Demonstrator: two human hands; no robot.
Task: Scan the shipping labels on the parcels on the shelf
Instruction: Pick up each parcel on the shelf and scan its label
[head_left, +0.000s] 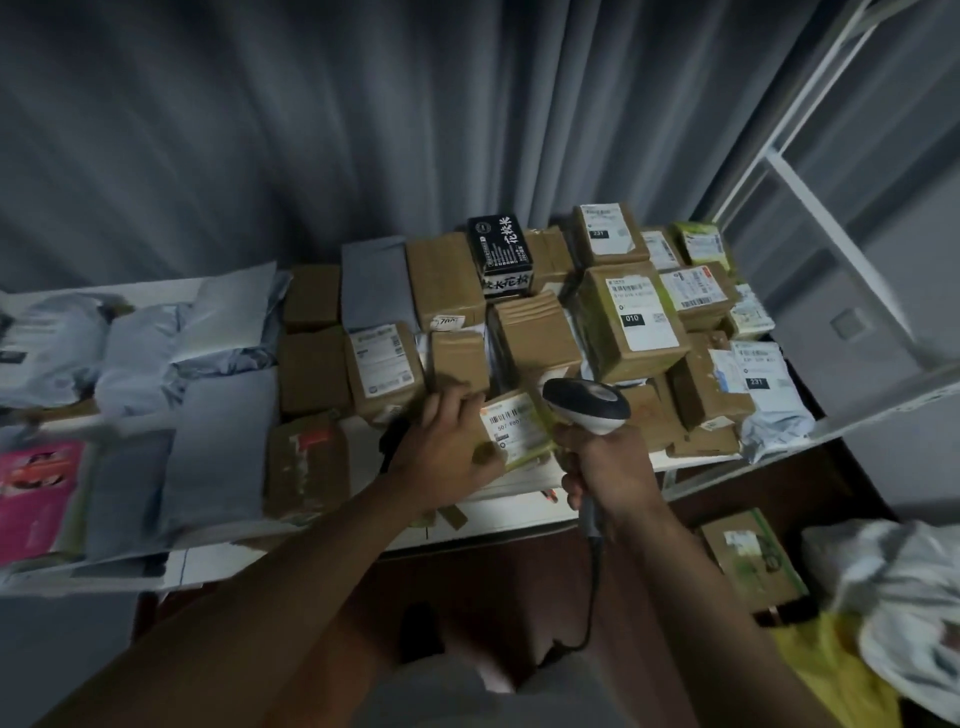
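A white shelf (519, 512) carries piled cardboard parcels (631, 322) and grey mailer bags. At its front edge, the left hand (447, 447) curls its fingers around a small labelled parcel (511, 428), tilting it up. Just beside, on the right, the right hand (605, 470) grips a handheld scanner (587, 405), its head touching or nearly touching the label.

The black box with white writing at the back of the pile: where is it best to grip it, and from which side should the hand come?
A judgement: grip the black box by its two long side faces, coming from above. It lies on top of brown cartons, so its upper part is free, while neighbours crowd its lower edges. Both hands are busy now: the left hand holds a labelled parcel, the right hand the scanner.
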